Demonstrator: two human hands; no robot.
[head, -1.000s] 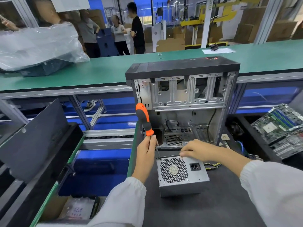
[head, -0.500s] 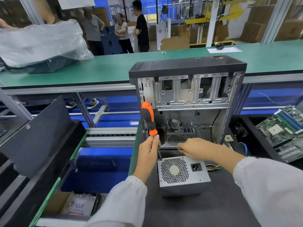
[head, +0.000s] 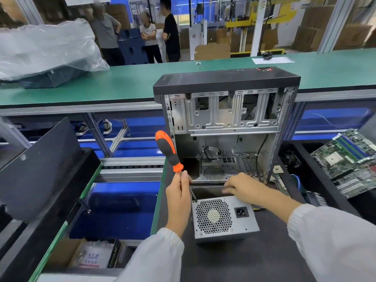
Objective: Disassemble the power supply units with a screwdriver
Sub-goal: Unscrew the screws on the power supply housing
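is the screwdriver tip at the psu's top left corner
Yes, the screwdriver tip meets the upper left corner of the power supply.

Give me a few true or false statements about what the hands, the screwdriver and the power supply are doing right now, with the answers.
1. The left hand holds the screwdriver by its shaft. True.
2. The screwdriver tip is at the power supply top left corner. True.
3. The right hand holds the motherboard. False: it rests on the power supply's top; the motherboard lies apart at the right.
4. The power supply sits inside the case. False: it stands on the mat in front.
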